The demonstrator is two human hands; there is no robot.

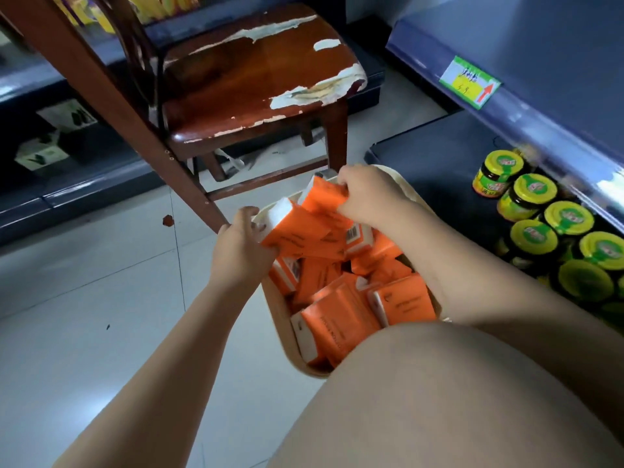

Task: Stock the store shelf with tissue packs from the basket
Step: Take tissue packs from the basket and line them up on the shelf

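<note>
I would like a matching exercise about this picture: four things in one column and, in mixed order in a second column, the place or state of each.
Column A
1 jars
2 chair
3 price label
4 left hand

Column B
a fixed on the shelf edge
b grips an orange tissue pack
c seat surface peeling
d stand on the lower shelf, yellow-green lids

Pairs: 1-d, 2-c, 3-a, 4-b

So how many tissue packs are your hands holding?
2. One tissue pack is gripped by the left hand at the basket's left rim; another is pinched by the right hand above the far end. More may be hidden underneath.
</note>
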